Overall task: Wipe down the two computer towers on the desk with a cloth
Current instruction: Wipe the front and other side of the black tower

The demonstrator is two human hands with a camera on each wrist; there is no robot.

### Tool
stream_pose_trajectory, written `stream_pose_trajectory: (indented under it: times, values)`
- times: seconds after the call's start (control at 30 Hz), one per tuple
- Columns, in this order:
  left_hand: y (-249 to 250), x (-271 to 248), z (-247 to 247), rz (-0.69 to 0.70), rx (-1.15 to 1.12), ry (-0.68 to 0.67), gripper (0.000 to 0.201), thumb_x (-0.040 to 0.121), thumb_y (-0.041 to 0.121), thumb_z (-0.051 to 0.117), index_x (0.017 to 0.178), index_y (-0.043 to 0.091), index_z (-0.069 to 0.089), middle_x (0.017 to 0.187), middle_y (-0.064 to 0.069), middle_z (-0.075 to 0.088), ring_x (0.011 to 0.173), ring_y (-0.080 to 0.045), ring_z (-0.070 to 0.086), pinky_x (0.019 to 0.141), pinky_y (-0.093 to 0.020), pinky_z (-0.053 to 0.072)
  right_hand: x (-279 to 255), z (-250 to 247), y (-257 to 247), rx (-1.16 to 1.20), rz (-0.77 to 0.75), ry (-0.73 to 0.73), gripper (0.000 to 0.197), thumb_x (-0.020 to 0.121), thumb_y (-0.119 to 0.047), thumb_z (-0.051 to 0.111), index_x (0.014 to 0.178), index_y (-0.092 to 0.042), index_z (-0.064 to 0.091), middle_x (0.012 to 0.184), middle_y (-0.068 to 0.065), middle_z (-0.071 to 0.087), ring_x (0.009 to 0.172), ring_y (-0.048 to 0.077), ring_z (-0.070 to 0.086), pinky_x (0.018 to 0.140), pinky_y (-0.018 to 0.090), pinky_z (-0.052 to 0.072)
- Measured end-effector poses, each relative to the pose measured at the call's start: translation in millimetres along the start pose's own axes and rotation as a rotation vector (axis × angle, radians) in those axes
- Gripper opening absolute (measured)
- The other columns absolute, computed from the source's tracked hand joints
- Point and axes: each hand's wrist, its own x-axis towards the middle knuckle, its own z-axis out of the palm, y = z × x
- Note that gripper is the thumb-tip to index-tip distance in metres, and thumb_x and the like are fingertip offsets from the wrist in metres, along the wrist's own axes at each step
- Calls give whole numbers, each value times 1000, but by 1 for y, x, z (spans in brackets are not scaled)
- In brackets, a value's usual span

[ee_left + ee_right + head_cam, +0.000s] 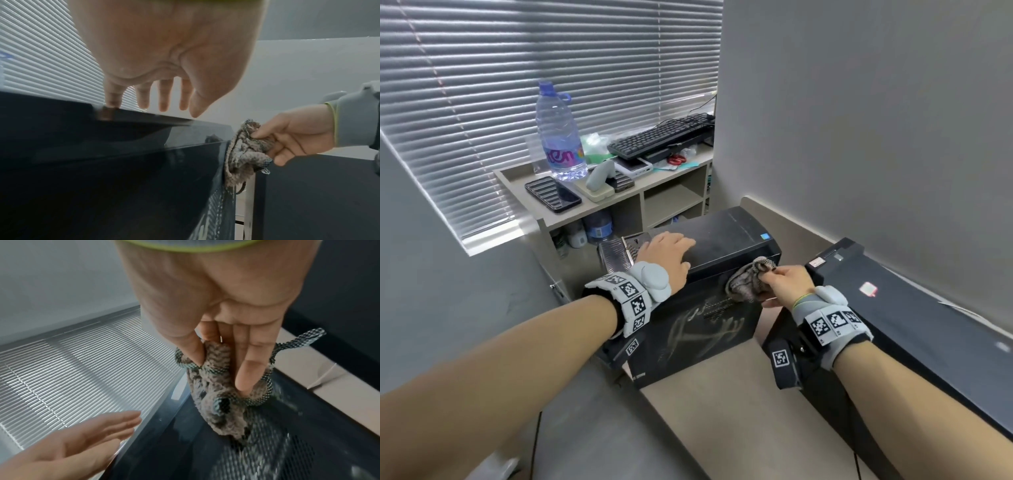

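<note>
Cloth (748, 281) lay bunched in the right hand's (787, 286) pinching fingers (249, 369) against the upright tower's (722, 240) dusty side, left hand (667, 255) flat on top bracing it; long overlapping downward strokes looked wisest.

Bare forearms; each wrist wears a grey band (635, 301) with black-and-white square markers; right band (830, 320) edged yellow-green.
</note>
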Motion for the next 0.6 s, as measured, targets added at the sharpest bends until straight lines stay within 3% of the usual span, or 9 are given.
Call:
stream_pose_trajectory:
  times: [0.07, 0.17, 0.27, 0.4, 0.47, 0.53, 0.6]
  values:
    - [10, 7, 1, 9, 5, -61, 47, 98, 22, 48, 144, 27, 42, 152, 2, 38, 142, -23, 30, 114, -45, 29, 9, -13, -2, 7, -29, 53, 19, 88, -14, 62, 73, -4, 65, 82, 22, 69, 68, 40, 70, 71, 54, 58]
    - [20, 16, 0, -31, 35, -102, 44, 100, 27, 42, 143, 29, 42, 147, 3, 44, 135, -25, 40, 107, -46, 40, 20, -24, -4, 100, -28, 99, 18, 90, -13, 58, 75, -6, 65, 85, 20, 69, 69, 38, 70, 71, 52, 58]
    - [27, 21, -5, -105, 104, -106, 39, 101, 37, 39, 139, 33, 46, 140, 4, 48, 128, -26, 44, 94, -49, 48, 29, -16, 2, 144, 34, 19, 13, 90, -12, 61, 81, -2, 65, 92, 23, 66, 74, 39, 68, 59, 43, 60]
    - [32, 26, -8, -141, 165, -96, 33, 100, 43, 39, 122, 31, 60, 126, 3, 53, 118, -26, 49, 87, -50, 50, 41, -3, -6, 192, 9, -60, 24, 86, -10, 67, 64, -3, 60, 77, 19, 59, 66, 32, 63, 45, 31, 55]
    - [31, 25, -7, -132, 167, -71, 32, 99, 43, 41, 119, 30, 62, 122, 4, 54, 116, -25, 50, 85, -49, 51, 52, -7, -5, 230, 5, -28, 22, 84, -10, 68, 65, -1, 61, 77, 20, 62, 66, 32, 65, 51, 37, 57]
    - [30, 24, -3, -125, 157, -51, 31, 98, 43, 42, 119, 31, 62, 122, 5, 55, 116, -24, 51, 85, -48, 51, 59, -11, 8, 169, 57, 25, 18, 82, -9, 69, 68, 0, 63, 83, 23, 66, 74, 34, 67, 65, 47, 58]
    - [29, 23, -1, -135, 138, -30, 32, 97, 44, 43, 122, 35, 61, 124, 7, 56, 117, -22, 50, 87, -47, 50, 62, -8, 18, 166, 118, -21, 15, 85, -5, 63, 71, 0, 61, 90, 26, 66, 71, 38, 68, 61, 50, 58]
